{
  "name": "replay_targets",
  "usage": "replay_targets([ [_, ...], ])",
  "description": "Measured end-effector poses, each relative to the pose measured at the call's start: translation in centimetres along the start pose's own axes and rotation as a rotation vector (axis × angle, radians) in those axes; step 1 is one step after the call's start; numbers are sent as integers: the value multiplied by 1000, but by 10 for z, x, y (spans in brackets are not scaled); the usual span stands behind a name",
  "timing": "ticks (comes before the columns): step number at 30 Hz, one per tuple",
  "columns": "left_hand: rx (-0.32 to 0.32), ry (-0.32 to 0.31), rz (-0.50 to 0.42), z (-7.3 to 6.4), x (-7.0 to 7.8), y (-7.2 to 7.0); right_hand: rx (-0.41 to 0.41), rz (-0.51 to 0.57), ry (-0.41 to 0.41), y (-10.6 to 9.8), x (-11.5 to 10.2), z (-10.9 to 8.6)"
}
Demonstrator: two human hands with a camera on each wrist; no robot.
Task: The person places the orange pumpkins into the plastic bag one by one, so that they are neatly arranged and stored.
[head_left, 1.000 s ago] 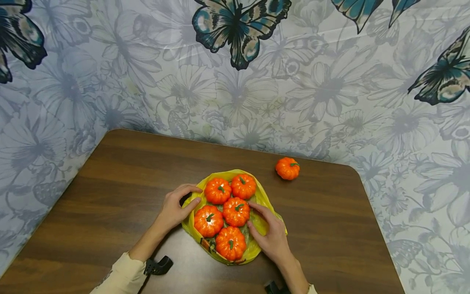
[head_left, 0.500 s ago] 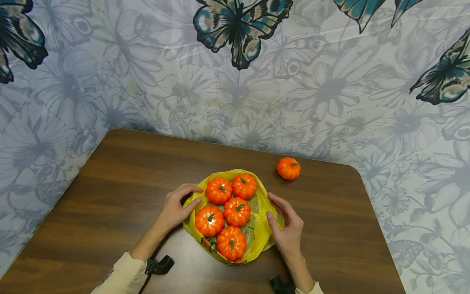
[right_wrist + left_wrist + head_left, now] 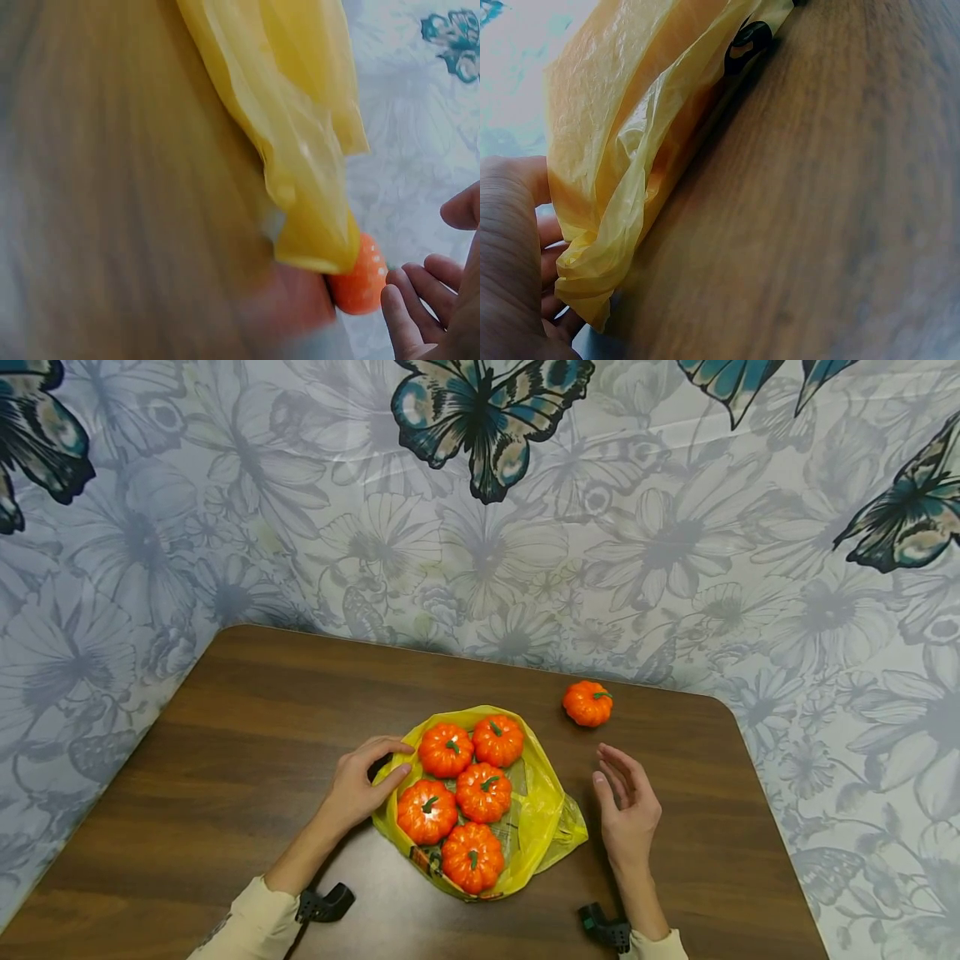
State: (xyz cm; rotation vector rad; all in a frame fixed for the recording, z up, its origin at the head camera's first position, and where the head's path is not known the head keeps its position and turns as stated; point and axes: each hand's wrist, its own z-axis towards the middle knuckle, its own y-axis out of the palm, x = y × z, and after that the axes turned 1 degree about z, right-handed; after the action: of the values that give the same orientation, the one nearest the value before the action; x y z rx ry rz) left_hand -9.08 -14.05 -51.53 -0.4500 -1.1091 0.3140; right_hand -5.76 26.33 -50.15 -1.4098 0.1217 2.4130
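A yellow plastic bag (image 3: 536, 839) lies spread open on the table with several small orange pumpkins (image 3: 483, 793) inside, each with a green stem. My left hand (image 3: 363, 781) holds the bag's left rim, thumb and forefinger reaching over its edge. In the left wrist view, the fingers of that hand (image 3: 514, 255) are partly hidden behind the crumpled yellow film. To the right of the bag, my right hand (image 3: 630, 810) hovers with nothing in it, its fingers loosely bent. A single pumpkin (image 3: 587, 703) sits beyond this hand, outside the bag.
The brown wooden table (image 3: 262, 693) has rounded far corners. Behind its far edge hangs a pale floral cloth (image 3: 375, 560) with teal butterflies. Black wrist cameras (image 3: 326, 903) are strapped to both forearms.
My right hand has moved right, from beside the middle pumpkin, past the bag's right rim and off the bag. The bag's right side now lies uncovered. The left hand stays at its rim.
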Motion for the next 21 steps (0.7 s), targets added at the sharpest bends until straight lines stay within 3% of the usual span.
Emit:
replay_targets([
  [7,3,8,-12,1,-1,1,44,-33,110,-15,10,12],
  [14,3,12,-16,1,-1,2,88,-76,155,-30,25,30],
  [21,14,26,-20,2,-2,1,80,-83,183,-31,37,45],
])
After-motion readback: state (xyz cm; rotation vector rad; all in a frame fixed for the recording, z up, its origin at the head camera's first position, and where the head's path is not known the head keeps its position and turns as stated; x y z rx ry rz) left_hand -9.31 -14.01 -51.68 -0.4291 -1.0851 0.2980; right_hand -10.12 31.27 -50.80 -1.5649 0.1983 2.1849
